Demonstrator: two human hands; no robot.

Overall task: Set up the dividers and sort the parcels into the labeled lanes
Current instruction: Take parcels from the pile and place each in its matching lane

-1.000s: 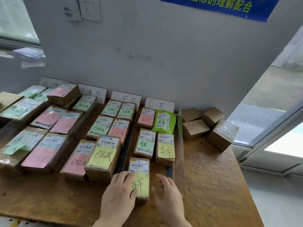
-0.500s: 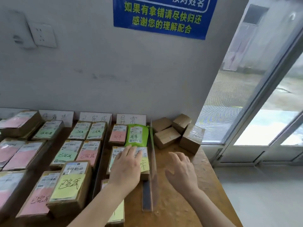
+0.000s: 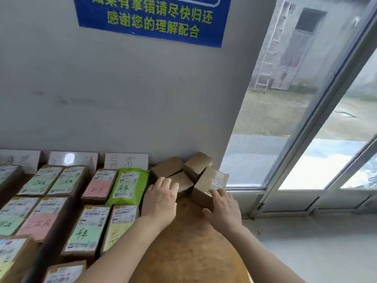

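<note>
Several plain brown boxes huddle at the table's far right corner against the wall. My left hand (image 3: 161, 199) lies with straight fingers on the low middle box (image 3: 184, 183). My right hand (image 3: 223, 209) grips the taped box (image 3: 204, 188) at the group's right, fingers at its right edge and thumb under its front face. Two more boxes (image 3: 167, 167) (image 3: 196, 163) stand behind. Left of my hands, labelled parcels lie in lanes, among them a green bag (image 3: 128, 186) and a pink-noted parcel (image 3: 100, 186). White lane cards (image 3: 126, 161) lean on the wall. My left arm hides the divider.
The wooden table (image 3: 187, 252) ends just right of the boxes, by a glass door frame (image 3: 271, 180). Bare tabletop shows between my forearms. A blue notice (image 3: 155, 19) hangs on the grey wall above.
Both hands left the yellow-noted parcel in the right lane and moved right and forward onto the plain boxes. My view swung right and up.
</note>
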